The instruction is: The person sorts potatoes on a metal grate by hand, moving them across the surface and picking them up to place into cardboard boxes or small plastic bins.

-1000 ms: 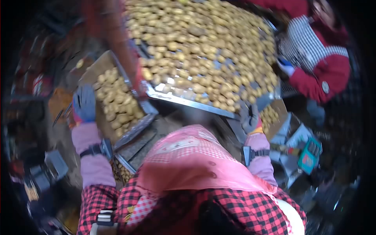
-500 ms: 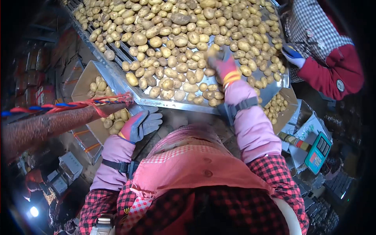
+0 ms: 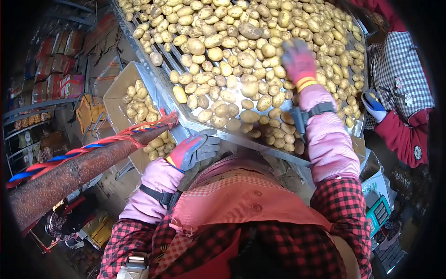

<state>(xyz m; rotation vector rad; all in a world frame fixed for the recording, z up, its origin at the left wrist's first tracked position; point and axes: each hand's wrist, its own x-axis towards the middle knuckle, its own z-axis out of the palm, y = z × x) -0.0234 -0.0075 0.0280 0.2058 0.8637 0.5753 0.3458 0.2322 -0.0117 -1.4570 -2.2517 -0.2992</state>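
Observation:
Many yellow potatoes (image 3: 249, 89) cover a metal sorting table (image 3: 223, 135) with slats at its left side. My right hand (image 3: 298, 58), in a red and grey glove, reaches over the heap, its fingers blurred and resting on or just above the potatoes; whether they grip one cannot be made out. Near the table's front edge is my left hand (image 3: 195, 149), in a similar glove, palm side partly showing, fingers apart and holding nothing.
A cardboard box (image 3: 116, 95) with potatoes stands left of the table. A rusty pole (image 3: 88, 167) wrapped in red and blue cord juts in from the left. At right are a co-worker's gloved hand (image 3: 374, 106) and a green scale (image 3: 378, 214).
The view has shifted, so the table appears further right. My right hand has reached further up over the potatoes. My left hand stays by the front edge, its fingers still apart.

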